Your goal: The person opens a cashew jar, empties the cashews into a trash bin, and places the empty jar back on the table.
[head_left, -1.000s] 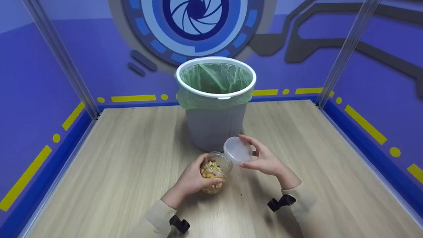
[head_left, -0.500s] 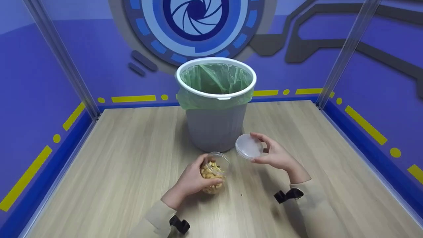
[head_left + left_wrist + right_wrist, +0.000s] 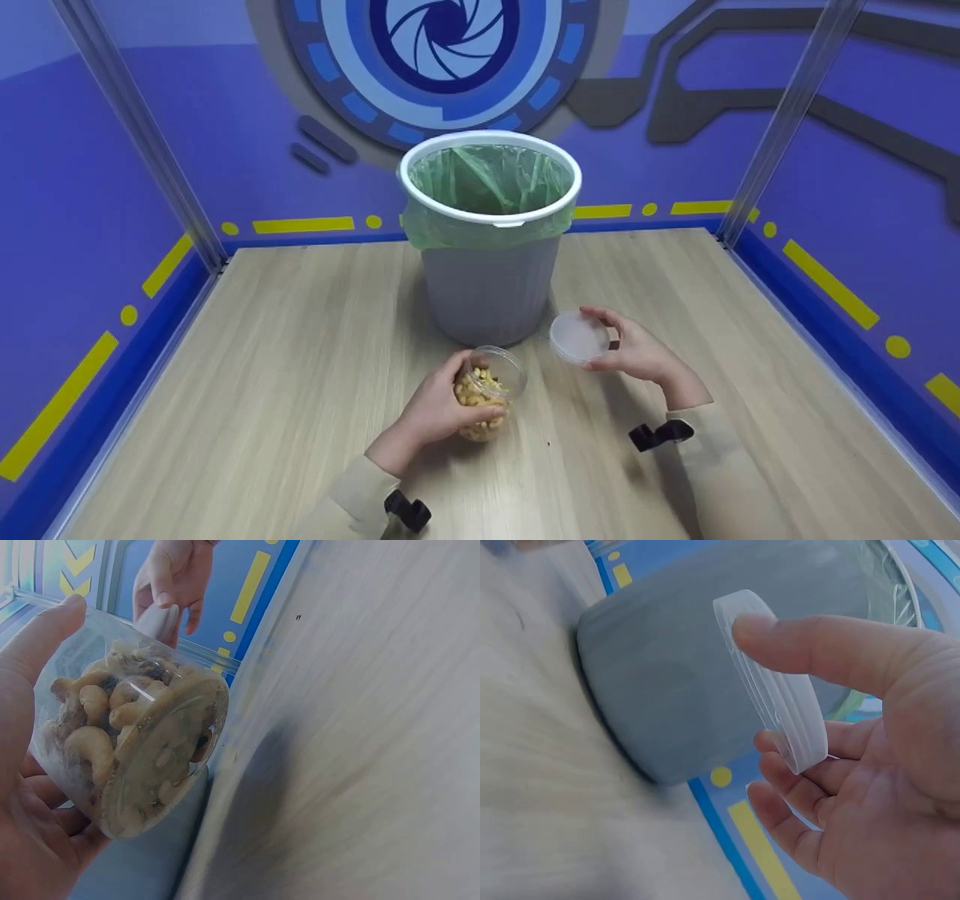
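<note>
Table: pale wood grain, under the bin.
Bin (image 3: 491, 289): grey, upright on the table (image 3: 300, 337), white-rimmed, green liner (image 3: 487, 236) folded over its top.
Left hand (image 3: 431, 405): on the bin's near side, wrapped round the jar, thumb along one side and fingers round the other.
Right hand (image 3: 637, 352): right of the bin, nearer the person, pinching the lid at its edge between thumb and fingertips.
Jar (image 3: 513, 375): within the left hand's grip, just before the bin, raised off the table; clear, round, lidless, its base see-through.
Lid (image 3: 579, 337): at the right fingertips, near the bin's lower right, apart from the jar; translucent white, shallow, tilted, ridged rim.
Cashews (image 3: 91, 750): inside the jar before the bin; pale, curved, heaped below its mouth.
</note>
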Available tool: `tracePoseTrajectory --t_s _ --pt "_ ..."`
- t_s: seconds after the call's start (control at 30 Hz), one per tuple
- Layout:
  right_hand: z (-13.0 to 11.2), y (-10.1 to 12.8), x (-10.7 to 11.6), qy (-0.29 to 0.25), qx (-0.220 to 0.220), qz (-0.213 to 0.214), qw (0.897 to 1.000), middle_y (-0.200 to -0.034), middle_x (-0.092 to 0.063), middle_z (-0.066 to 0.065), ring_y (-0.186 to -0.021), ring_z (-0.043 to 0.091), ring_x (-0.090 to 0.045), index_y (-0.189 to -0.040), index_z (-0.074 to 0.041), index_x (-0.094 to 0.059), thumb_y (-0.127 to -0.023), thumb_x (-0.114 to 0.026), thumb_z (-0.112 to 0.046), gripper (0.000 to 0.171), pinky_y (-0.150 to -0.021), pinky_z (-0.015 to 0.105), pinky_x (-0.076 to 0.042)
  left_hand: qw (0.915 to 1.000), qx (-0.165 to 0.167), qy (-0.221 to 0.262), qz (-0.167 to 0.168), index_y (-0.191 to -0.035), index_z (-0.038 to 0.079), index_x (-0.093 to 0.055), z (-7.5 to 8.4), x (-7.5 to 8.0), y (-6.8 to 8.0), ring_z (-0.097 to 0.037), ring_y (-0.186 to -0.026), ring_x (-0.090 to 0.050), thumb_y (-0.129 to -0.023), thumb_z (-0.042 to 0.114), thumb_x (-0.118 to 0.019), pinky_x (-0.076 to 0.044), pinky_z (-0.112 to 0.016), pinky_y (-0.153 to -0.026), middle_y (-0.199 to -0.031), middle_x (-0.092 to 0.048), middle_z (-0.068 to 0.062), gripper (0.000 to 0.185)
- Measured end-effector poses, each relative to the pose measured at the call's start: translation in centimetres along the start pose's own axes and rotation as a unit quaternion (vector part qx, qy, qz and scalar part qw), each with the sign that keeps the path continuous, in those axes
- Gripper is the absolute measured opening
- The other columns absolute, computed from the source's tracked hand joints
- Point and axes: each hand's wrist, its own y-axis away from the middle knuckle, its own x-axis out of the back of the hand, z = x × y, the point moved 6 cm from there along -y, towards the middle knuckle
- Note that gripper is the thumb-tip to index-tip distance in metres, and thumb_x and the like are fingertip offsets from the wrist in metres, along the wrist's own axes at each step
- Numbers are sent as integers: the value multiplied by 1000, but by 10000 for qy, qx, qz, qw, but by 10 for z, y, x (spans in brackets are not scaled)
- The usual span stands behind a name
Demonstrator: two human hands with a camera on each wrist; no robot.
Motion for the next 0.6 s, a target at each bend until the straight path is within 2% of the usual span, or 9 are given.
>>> tracePoseTrajectory --t_s 0.13,0.37,0.47,0.6 --pt "10 -1 2 75 -179 16 9998 -152 -46 26 -139 42 -41 -152 2 -41 -79 -87 -9 87 -104 51 -47 10000 -9 -50 8 -136 13 -57 0 0 1 -18 -113 -66 -72 43 -93 -51 -38 -100 -127 -69 1 79" --pt "29 -4 3 171 -348 11 9992 -150 -46 29 -138 45 -43 -152 3 -41 -79 -87 -7 87 -98 46 -52 10000 -14 -95 6 -137 13 -56 0 0 1 -18 -114 -66 -72 44 -93 -51 -39 -101 -129 -69 1 80" --pt "36 -4 4 199 -399 21 9990 -149 -47 30 -138 47 -44 -151 4 -42 -78 -87 -6 87 -99 49 -51 10000 -20 -50 -12 -137 15 -56 -1 0 0 -18 -116 -65 -73 43 -93 -50 -38 -102 -129 -68 0 79" --pt "45 -5 4 373 -524 74 9979 -148 -50 29 -138 47 -45 -151 4 -43 -76 -88 -6 88 -105 55 -46 10000 -65 -41 -16 -136 17 -56 -1 -1 0 -18 -117 -65 -73 43 -93 -50 -36 -103 -129 -68 1 77"
